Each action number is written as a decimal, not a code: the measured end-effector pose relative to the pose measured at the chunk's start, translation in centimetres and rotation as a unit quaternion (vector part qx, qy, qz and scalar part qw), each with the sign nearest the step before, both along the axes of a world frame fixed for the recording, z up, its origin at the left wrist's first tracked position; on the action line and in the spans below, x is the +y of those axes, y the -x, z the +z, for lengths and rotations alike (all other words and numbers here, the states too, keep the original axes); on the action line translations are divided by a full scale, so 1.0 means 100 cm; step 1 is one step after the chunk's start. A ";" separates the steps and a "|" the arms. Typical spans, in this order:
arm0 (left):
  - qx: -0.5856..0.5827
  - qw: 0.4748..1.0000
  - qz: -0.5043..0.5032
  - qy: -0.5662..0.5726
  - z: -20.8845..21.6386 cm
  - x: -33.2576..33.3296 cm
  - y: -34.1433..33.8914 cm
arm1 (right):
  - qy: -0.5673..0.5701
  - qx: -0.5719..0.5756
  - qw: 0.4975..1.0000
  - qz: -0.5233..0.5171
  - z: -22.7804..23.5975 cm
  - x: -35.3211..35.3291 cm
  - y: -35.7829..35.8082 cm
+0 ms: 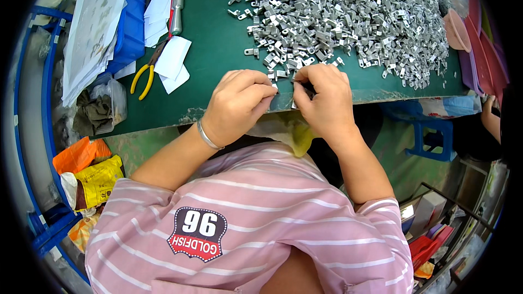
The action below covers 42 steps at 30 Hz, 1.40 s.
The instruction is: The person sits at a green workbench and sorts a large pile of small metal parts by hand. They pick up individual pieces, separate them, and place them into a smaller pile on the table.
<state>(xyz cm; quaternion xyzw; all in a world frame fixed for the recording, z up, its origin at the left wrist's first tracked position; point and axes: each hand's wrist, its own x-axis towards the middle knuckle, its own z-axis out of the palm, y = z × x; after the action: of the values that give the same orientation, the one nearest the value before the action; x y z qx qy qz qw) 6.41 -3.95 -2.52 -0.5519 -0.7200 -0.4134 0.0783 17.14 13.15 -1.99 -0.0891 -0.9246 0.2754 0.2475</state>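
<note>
Small silver bent metal brackets, each with a hole, lie in a wide heap on the green table. At the table's near edge, in front of the heap, my left hand is closed in a pinch. A small silver bit shows at its fingertips, apparently one of the brackets. Just to the right, my right hand has its fingers curled and thumb and forefinger close together. What it holds, if anything, is mostly hidden by the fingers. The two hands are a short gap apart and do not touch.
Left on the table are yellow-handled pliers, white paper slips and a blue bin with sheets leaning on it. Pink and purple plastic trays stand at the right edge. A blue stool is below, near another person's arm.
</note>
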 end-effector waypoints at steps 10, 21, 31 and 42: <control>-0.035 0.997 0.014 0.062 0.011 -0.015 0.006 | 0.223 -0.058 0.973 0.033 0.024 0.024 -0.012; -0.034 0.992 -0.051 0.111 0.005 -0.001 -0.018 | 0.027 0.030 0.987 0.153 -0.011 0.005 -0.043; 0.026 0.990 0.077 0.117 0.014 0.019 -0.003 | 0.018 0.119 0.992 0.022 -0.009 0.000 -0.009; -0.001 0.992 0.014 0.124 0.004 0.006 -0.016 | -0.081 0.135 0.976 0.147 -0.015 0.008 -0.023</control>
<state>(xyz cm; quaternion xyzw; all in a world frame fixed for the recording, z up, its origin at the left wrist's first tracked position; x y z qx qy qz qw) 8.02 -3.31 -2.14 -0.5465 -0.7736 -0.3204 0.0145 19.44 13.98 -3.47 0.1063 -0.9048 0.2425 0.3336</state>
